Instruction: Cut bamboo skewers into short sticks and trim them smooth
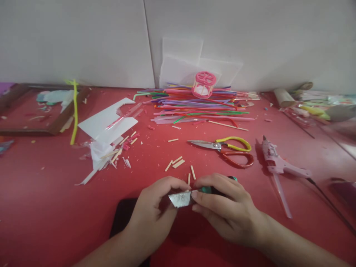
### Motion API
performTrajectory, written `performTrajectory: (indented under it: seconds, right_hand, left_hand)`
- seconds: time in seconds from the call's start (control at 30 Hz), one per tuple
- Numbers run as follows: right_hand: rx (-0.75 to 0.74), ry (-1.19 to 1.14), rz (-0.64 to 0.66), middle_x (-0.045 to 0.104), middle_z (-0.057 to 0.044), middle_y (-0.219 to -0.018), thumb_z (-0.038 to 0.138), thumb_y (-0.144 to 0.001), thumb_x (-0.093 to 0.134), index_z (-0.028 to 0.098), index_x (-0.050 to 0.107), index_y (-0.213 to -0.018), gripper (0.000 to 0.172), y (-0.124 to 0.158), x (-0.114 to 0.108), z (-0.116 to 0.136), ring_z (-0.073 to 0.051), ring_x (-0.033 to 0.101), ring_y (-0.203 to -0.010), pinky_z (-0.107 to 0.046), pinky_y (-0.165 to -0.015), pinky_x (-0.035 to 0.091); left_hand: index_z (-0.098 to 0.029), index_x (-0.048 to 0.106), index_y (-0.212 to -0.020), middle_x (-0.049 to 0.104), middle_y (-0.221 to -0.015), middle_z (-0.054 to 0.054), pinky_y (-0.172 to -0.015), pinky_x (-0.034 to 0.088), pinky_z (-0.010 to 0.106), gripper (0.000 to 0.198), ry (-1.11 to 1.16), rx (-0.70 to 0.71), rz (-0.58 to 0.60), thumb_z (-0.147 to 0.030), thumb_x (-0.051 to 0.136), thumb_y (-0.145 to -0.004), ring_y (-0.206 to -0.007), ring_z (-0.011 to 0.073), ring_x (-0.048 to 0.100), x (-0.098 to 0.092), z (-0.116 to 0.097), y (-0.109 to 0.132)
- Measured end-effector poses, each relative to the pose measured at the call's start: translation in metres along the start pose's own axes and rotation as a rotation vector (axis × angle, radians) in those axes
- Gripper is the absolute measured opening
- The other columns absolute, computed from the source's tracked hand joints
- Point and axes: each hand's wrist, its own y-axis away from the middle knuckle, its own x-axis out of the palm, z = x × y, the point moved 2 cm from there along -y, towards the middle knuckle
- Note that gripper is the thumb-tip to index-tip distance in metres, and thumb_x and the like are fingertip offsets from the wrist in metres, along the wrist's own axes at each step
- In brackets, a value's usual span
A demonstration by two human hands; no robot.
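Observation:
My right hand point(230, 207) is closed round a utility knife with a black and green handle point(206, 190). Its broad silver blade point(180, 199) points left toward my other hand. My left hand point(158, 204) is curled, thumb and forefinger pinched beside the blade, apparently on a short wooden stick point(188, 180) whose pale end shows past the fingertips. Part of that grip is hidden behind the blade. Just beyond my hands, several cut wooden sticks point(178, 163) lie loose on the red table point(155, 163).
Scissors point(217, 145) with yellow and red handles lie ahead. A pink glue gun point(275, 161) with a cord is at right. Behind are colourful pipe cleaners point(194, 111) and a small pink round frame point(205, 79). White card point(108, 122) and scraps lie left; a black flat object point(122, 213) is beneath my left hand.

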Motion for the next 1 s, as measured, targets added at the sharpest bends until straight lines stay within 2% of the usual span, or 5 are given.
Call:
performTrajectory:
  seconds: [0.37, 0.67, 1.0]
  right_hand:
    - [0.023, -0.047, 0.016, 0.067, -0.008, -0.097, 0.020, -0.090, 0.061, 0.018, 0.066, -0.098, 0.010, 0.0002, 0.0012, -0.0018, -0.014, 0.064, -0.078, -0.027, -0.067, 0.053]
    - [0.002, -0.069, 0.019, 0.066, -0.009, -0.098, 0.020, -0.090, 0.061, 0.017, 0.063, -0.101, 0.011, 0.0017, 0.0000, 0.0014, -0.015, 0.063, -0.078, -0.029, -0.066, 0.053]
    - [-0.019, -0.068, 0.000, 0.065, -0.009, -0.096, 0.016, -0.090, 0.058, 0.016, 0.060, -0.100, 0.010, -0.0018, -0.0005, 0.0042, -0.015, 0.061, -0.075, -0.029, -0.064, 0.051]
  left_hand:
    - [-0.025, 0.068, -0.089, 0.073, -0.079, -0.006, -0.065, 0.052, 0.016, 0.037, 0.009, -0.007, -0.005, 0.003, 0.051, -0.071, -0.069, 0.0104, 0.068, 0.0002, -0.0009, -0.0002]
    - [-0.025, 0.069, -0.084, 0.073, -0.077, -0.007, -0.065, 0.052, 0.014, 0.035, 0.129, -0.021, -0.012, 0.005, 0.056, -0.072, -0.068, 0.0089, 0.068, 0.0000, 0.0013, 0.0000]
    - [-0.024, 0.069, -0.086, 0.068, -0.077, -0.005, -0.065, 0.050, 0.016, 0.032, 0.213, 0.041, 0.017, 0.005, 0.062, -0.075, -0.068, 0.0088, 0.066, 0.0002, 0.0031, 0.0031]
